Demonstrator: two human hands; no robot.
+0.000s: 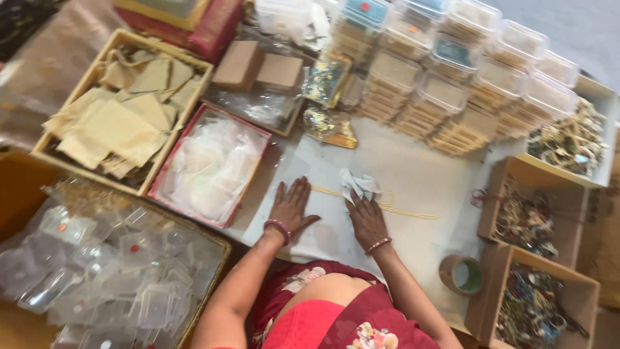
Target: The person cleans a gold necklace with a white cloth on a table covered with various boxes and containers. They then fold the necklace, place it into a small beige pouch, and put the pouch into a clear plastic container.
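Currently both palms press flat: left hand (pixel 290 208) splayed, empty; right hand (pixel 366 218) fingertips pinning white tissue (pixel 359 185) over gold chain (pixel 387 208). Next probably requires pinching tissue.

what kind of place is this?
Likely a small jewellery packing bench: stacked clear lidded boxes, cardboard trays of loose bangles, a box of paper sheets. Both hands rest flat on the table.

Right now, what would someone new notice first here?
Both hands lie flat on the white table: the left hand bare, the right hand by a crumpled white paper and thin chain. Stacked clear boxes fill the far side; a pile of clear lids lies left.
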